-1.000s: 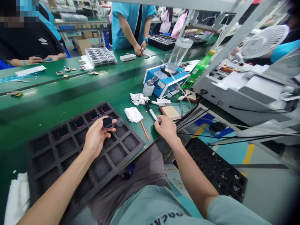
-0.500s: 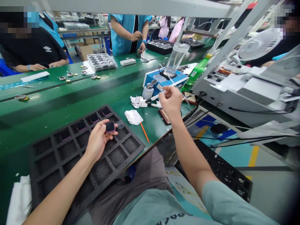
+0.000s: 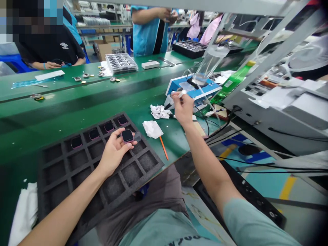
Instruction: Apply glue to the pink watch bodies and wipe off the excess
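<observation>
My left hand (image 3: 115, 148) holds a smartwatch body (image 3: 127, 136) by its edges, above the black foam tray (image 3: 120, 200). The watch has a dark square screen and a pink-purple frame, and a small clear tab sticks out beside it. Similar watches, such as this watch (image 3: 94, 134), lie in the tray's far row. My right hand (image 3: 183, 108) is closed in a pinch at the blue machine. A slim white pen-like stick (image 3: 182, 93) shows at its fingers, the rest of it covered. Behind those fingers a whitish bottle (image 3: 168, 100) is mostly hidden.
Crumpled white tissue (image 3: 159, 111), a white cloth (image 3: 152, 129) and an orange stick (image 3: 164, 148) lie between my hands. The blue machine (image 3: 176, 83), a green bottle (image 3: 232, 82) and cables are at the right. Across the bench, people work near a clear parts tray (image 3: 121, 64).
My right hand has moved onto the white stick beside the bottle and closed on it. The watch in my left hand has turned its screen more toward me. The view has shifted.
</observation>
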